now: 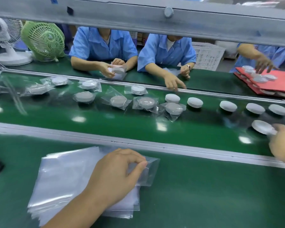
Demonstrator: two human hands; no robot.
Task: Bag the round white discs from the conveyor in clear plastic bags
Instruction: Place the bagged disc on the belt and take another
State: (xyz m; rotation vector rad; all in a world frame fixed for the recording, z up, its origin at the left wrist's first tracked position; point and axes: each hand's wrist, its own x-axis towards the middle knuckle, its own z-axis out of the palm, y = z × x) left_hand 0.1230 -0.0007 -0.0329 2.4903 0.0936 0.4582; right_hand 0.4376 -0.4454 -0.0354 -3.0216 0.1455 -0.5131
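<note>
Far to the right, a round white disc (261, 126) is seen lying on the green conveyor belt (138, 127); it is flat-topped, matte and thick-rimmed. Its near edge is touched by the right hand (283, 145), but blur prevents telling whether it is gripped. More bare discs (228, 106) are lined up along the belt's far side, and bagged discs (146, 102) are scattered to their left. On the near green table (204, 195), a clear bag (150, 171) is pinched at its corner by the left hand (117, 175), over a stack of bags (64, 178).
</note>
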